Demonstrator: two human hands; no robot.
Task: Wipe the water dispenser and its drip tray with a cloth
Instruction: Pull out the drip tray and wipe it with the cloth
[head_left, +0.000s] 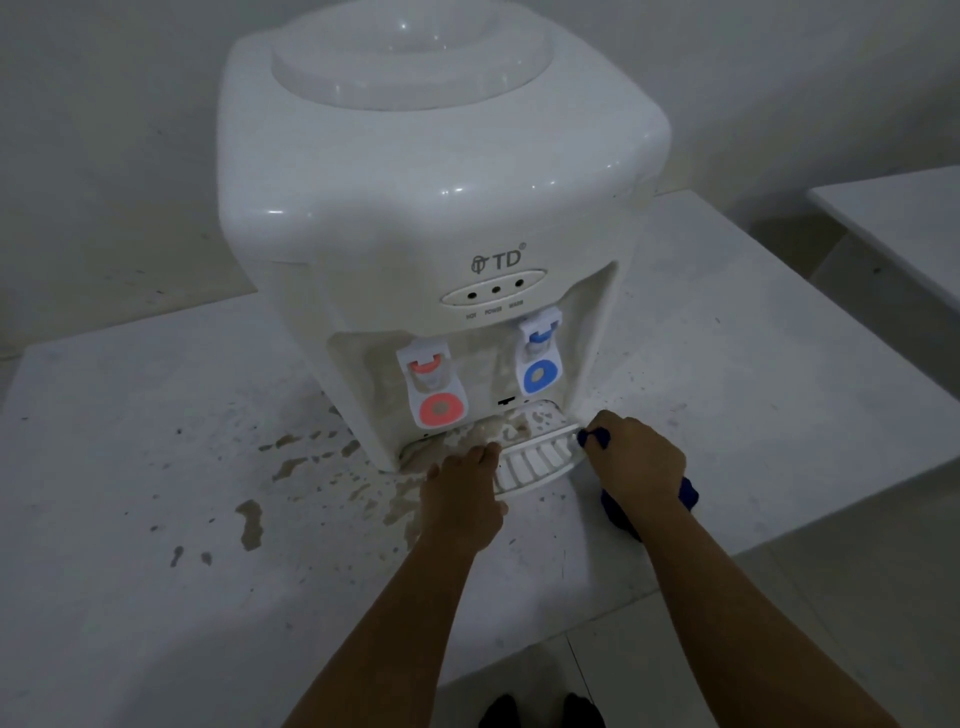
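A white tabletop water dispenser (431, 208) stands on a white counter, with a red tap (436, 384) on the left and a blue tap (540, 358) on the right. Its white slotted drip tray (535, 465) juts out at the base, and brown stains mark the recess behind it. My left hand (462, 499) rests on the tray's left part, fingers curled over its edge. My right hand (636, 460) is closed on a dark blue cloth (688, 491) and presses it at the tray's right end; most of the cloth is hidden under the hand.
The white counter (156, 519) carries brown dried splashes left of and in front of the dispenser. Its front edge runs just below my forearms, with floor and dark shoes (540, 712) beneath. A second white surface (904, 228) lies at the far right. A wall stands behind.
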